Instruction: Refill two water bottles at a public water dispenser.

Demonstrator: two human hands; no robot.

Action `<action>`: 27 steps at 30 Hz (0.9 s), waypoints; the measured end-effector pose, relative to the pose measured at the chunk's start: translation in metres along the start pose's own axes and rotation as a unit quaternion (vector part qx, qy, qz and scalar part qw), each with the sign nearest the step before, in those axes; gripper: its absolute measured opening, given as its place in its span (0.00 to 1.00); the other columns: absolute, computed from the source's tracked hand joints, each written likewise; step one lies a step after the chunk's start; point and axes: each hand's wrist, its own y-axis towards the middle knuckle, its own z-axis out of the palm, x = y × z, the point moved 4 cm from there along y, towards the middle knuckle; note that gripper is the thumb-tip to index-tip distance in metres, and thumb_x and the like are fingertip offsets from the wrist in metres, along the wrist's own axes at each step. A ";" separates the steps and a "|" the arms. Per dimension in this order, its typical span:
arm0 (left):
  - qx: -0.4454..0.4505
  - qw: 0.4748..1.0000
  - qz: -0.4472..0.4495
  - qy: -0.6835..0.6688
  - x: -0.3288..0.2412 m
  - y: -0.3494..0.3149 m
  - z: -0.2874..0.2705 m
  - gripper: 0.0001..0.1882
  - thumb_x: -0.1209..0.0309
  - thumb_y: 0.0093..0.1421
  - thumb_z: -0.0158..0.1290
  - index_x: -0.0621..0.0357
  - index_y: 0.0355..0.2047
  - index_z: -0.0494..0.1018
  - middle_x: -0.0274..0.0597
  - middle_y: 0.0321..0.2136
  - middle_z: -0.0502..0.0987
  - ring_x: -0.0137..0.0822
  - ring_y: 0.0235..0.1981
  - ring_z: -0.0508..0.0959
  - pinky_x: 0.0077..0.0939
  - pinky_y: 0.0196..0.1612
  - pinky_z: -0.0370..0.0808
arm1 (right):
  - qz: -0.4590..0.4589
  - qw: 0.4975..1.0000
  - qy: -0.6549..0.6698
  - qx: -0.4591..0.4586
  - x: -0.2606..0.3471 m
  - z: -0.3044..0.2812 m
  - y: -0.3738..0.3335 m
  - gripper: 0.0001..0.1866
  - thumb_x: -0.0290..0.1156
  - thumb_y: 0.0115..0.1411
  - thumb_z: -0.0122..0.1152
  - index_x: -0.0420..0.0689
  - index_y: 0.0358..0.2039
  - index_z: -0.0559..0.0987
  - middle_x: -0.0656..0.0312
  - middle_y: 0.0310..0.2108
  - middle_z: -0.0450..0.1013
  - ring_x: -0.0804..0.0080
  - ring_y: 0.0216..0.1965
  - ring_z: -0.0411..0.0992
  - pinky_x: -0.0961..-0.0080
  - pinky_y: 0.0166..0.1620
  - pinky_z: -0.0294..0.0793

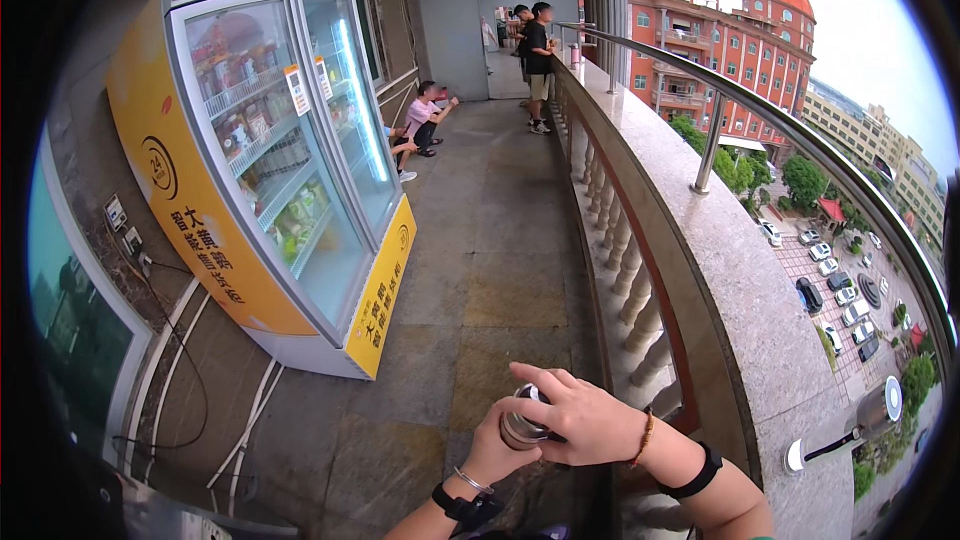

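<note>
Low in the head view, my two hands meet around a short, shiny, metallic cylinder with a dark top (524, 420); it looks like a flask or bottle, seen mostly from above. My left hand (490, 452) is wrapped round its side. My right hand (592, 414) lies across the top, with its fingers bent over the rim and the index finger reaching past it. Most of the body is hidden by my fingers. A dark watch and a silver bangle are on my left wrist. My right wrist carries a beaded bracelet, with a black band further up the forearm.
A glass-door vending fridge (290, 150) stands at left, cables (180, 340) beside it. A stone balustrade (690, 240) with a metal handrail (760, 120) runs along the right; a lamp (880, 408) projects there. People sit (428, 112) and stand (538, 55) further along the walkway.
</note>
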 end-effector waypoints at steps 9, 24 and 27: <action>-0.054 0.996 0.068 -0.015 0.011 -0.061 -0.092 0.38 0.70 0.36 0.68 0.57 0.50 0.64 0.44 0.44 0.73 0.39 0.47 0.74 0.31 0.49 0.71 | -0.019 0.978 0.039 0.206 0.074 0.064 0.060 0.28 0.35 0.41 0.67 0.54 0.47 0.73 0.56 0.40 0.68 0.58 0.38 0.71 0.68 0.39 0.74; -0.251 0.967 -0.031 0.036 0.024 -0.241 -0.273 0.35 0.68 0.37 0.67 0.59 0.47 0.66 0.50 0.40 0.73 0.47 0.43 0.74 0.37 0.46 0.71 | -0.234 0.920 0.089 0.302 0.272 0.187 0.169 0.29 0.38 0.44 0.68 0.48 0.47 0.71 0.52 0.39 0.67 0.53 0.35 0.73 0.63 0.34 0.75; -0.300 0.953 -0.040 0.022 0.023 -0.276 -0.290 0.35 0.66 0.38 0.66 0.58 0.48 0.65 0.50 0.40 0.73 0.49 0.43 0.74 0.39 0.46 0.71 | -0.312 0.910 0.151 0.229 0.309 0.198 0.181 0.30 0.36 0.40 0.70 0.50 0.47 0.71 0.52 0.38 0.68 0.54 0.34 0.73 0.64 0.32 0.75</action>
